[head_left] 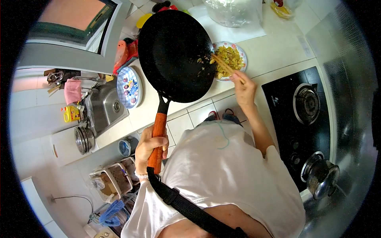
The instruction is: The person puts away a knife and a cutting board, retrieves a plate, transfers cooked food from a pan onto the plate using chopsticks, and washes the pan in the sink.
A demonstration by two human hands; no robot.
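Observation:
My left hand is closed around the wooden handle of a black wok. The wok is tilted, its right rim over the edge of a patterned plate. Sliced yellow-green food is heaped on that plate, and a few bits cling to the wok near its rim. My right hand grips a pair of wooden chopsticks, whose tips are at the wok's rim beside the food. The part of the plate behind the wok is hidden.
A black gas stove lies to the right, with a lidded pot on its near burner. On the left are a blue-and-white dish, a sink and stacked metal bowls. An open window juts in above.

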